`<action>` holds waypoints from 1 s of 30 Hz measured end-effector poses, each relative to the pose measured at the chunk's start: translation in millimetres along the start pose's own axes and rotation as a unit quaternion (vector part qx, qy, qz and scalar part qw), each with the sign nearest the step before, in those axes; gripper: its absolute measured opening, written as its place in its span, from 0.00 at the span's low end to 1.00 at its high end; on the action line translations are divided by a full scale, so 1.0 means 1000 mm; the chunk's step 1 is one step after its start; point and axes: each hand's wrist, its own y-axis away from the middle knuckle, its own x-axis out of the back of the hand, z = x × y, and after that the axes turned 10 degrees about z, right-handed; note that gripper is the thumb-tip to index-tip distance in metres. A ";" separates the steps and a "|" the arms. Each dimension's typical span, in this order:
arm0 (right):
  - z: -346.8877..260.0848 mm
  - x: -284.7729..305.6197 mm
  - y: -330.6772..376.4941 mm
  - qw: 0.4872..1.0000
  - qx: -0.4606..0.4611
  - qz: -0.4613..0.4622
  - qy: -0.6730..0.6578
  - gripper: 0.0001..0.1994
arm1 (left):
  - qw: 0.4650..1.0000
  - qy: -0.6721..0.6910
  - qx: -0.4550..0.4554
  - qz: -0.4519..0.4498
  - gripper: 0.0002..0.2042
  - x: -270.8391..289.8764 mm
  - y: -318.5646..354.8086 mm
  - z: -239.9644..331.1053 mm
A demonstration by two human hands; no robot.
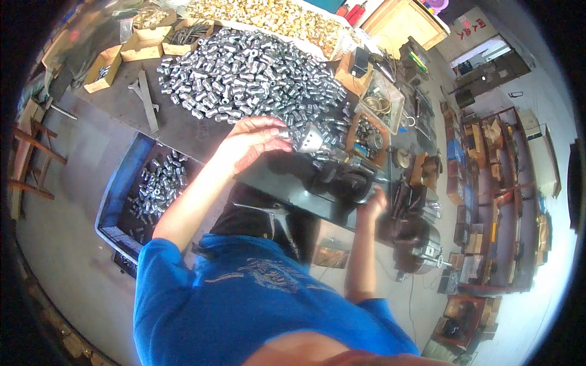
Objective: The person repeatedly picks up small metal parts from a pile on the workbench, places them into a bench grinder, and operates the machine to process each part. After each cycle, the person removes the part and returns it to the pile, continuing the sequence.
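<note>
My left hand [251,144] pinches a small silvery metal fitting [283,133] between thumb and fingers. The fitting sits against the face of a round steel chuck [309,139] with dark holes, on a small bench machine [345,177]. To the right, my right hand [371,204] is closed at the dark machine's right side, next to a rounded part; what its fingers grip is hidden and slightly blurred. Just beyond my left hand lies a big heap of similar metal fittings [244,76] on the dark workbench [195,137].
A blue bin [113,198] holding more fittings stands below the bench at left. Small cardboard boxes [143,46] and a flat metal tool [144,100] lie at the far left. Brass-coloured parts [262,17] fill a tray behind the heap. A dark motor [418,244] is at right.
</note>
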 end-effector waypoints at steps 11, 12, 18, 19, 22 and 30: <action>-0.006 -0.005 0.009 1.000 -0.020 0.010 0.006 0.06 | 0.999 0.030 0.025 -0.003 0.14 0.006 0.001 -0.011; -0.007 -0.006 0.011 1.000 -0.020 0.016 0.012 0.06 | 1.000 -0.013 0.007 0.016 0.12 0.004 0.000 -0.010; -0.001 0.003 0.002 1.000 -0.017 0.004 0.012 0.05 | 0.946 -0.310 -0.091 0.026 0.07 -0.014 -0.014 -0.009; -0.002 0.003 0.003 1.000 -0.016 0.006 0.012 0.05 | 0.943 -0.320 -0.090 0.026 0.07 -0.016 -0.015 -0.008; -0.003 0.001 0.007 1.000 -0.009 0.009 0.007 0.05 | 0.951 -0.301 -0.070 0.007 0.06 -0.016 -0.019 -0.003; -0.015 0.021 0.020 0.996 -0.004 -0.083 -0.016 0.07 | 0.948 -0.311 -0.061 -0.034 0.06 -0.018 -0.028 0.001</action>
